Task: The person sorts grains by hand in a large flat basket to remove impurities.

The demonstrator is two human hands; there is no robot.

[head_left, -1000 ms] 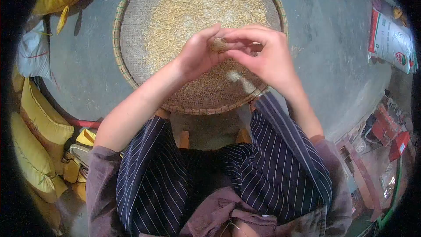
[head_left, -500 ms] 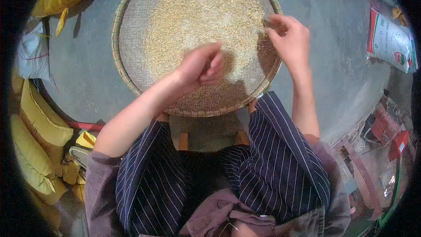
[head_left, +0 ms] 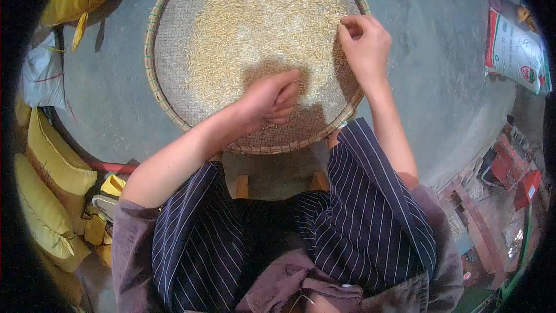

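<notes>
A round woven tray [head_left: 152,61] with a bound rim holds a wide spread of pale yellow, husked grain [head_left: 255,23]. Over the near part of the grain is my left hand [head_left: 270,98], its fingers curled and its thumb laid along the top; whatever it holds is hidden. My right hand [head_left: 366,46] is at the tray's right side, thumb and forefinger pinched together above the edge of the grain. Anything between those fingertips is too small to make out. Both hands cast shadows on the tray.
Yellow sacks [head_left: 55,150] and a white sack [head_left: 45,75] stand at the left. On the right lie a printed white bag [head_left: 515,52] and assorted clutter [head_left: 498,191]. The tray's near rim is by my knees, in striped trousers [head_left: 376,208], above a grey floor [head_left: 440,81].
My right hand has moved left and slightly down, inward over the grain's edge. The left hand has shifted slightly down and right, still curled. The tray has slid slightly left.
</notes>
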